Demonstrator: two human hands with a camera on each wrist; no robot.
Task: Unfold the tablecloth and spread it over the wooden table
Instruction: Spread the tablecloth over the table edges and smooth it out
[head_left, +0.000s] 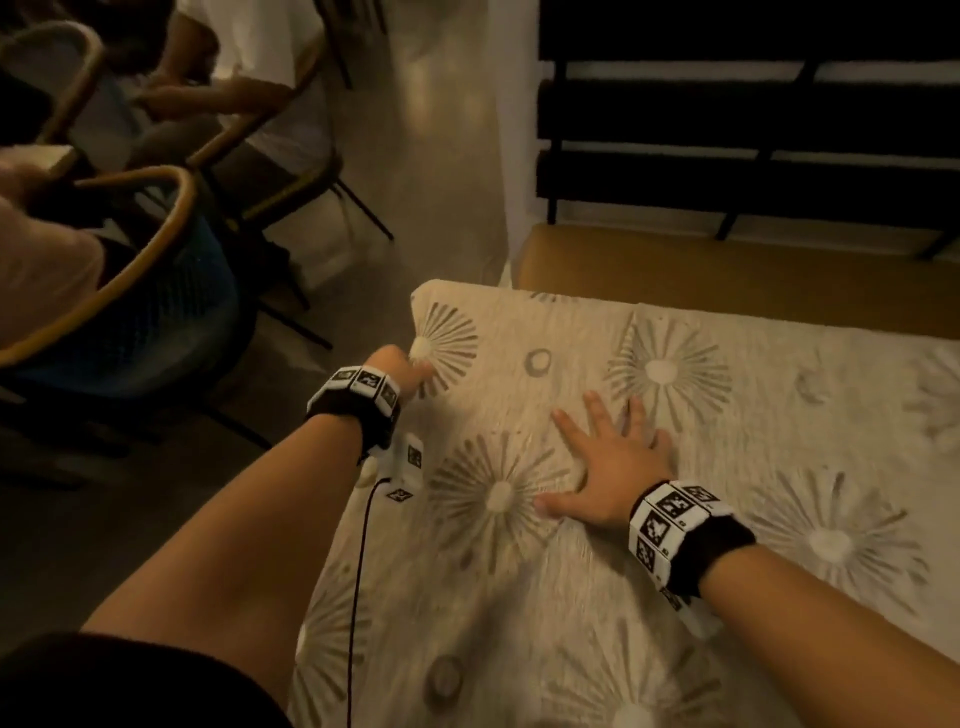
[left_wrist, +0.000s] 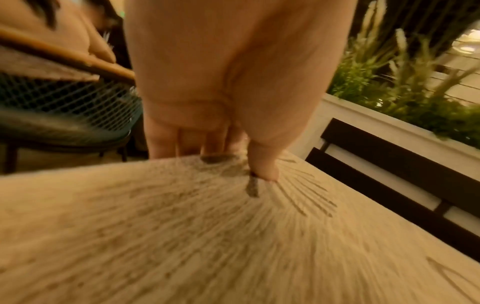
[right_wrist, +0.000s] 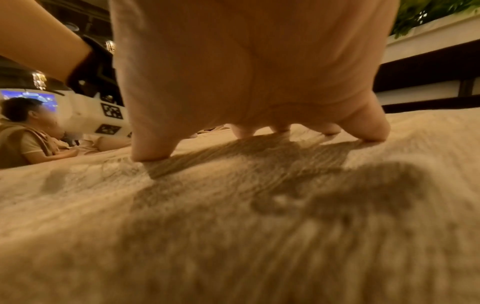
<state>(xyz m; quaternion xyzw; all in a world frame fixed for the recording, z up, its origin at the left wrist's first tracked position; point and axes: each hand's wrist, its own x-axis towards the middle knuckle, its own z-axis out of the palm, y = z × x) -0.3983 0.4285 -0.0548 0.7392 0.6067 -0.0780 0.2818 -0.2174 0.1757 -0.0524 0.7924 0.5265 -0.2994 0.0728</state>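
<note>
Fingers (head_left: 592, 415) of the right hand (head_left: 605, 470) lie straight and spread, pressing flat on the tablecloth (head_left: 675, 597), which already lies open across the surface with its sunburst print facing up. At about ten o'clock from it, the left hand (head_left: 397, 366) pinches the cloth's edge near the far left corner, thumb on top and fingers (left_wrist: 182, 142) curled over the rim. Judging by this, unfolding is done and what remains is tugging and smoothing; a bare strip of wooden surface (head_left: 727, 270) shows at twelve o'clock, so the cloth may need shifting. Only the left wrist view shows that pinch clearly; only the right wrist view shows fingertips dimpling the weave; only the head view shows overall coverage
</note>
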